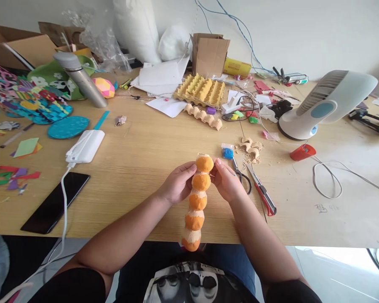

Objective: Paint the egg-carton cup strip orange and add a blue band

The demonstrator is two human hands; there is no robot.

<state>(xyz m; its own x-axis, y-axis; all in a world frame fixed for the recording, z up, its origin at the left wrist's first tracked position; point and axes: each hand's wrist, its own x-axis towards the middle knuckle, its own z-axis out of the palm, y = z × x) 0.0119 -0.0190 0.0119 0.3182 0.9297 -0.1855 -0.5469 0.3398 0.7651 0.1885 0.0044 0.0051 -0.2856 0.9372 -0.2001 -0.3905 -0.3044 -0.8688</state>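
Note:
A strip of egg carton (198, 202), its several bumps covered in orange, is held up over the table's front edge. My left hand (178, 180) grips its far end from the left, thumb by the top bump. From the right, my right hand (225, 180) pinches the same end; some of its fingers are hidden behind the strip. Just right of that hand lie black-handled scissors (242, 176) and a red box cutter (262, 190). Beyond them are a small packet of blue clay (228, 152) and torn carton scraps (251, 147).
At the back stand a yellow egg tray (201, 90), a bare carton strip (203, 116) and a cardboard box (210, 54). A white fan (322, 107) is to the right, near a red cup-like piece (302, 152). Leftward lie a power bank (87, 146), a phone (56, 203) and a steel bottle (82, 80).

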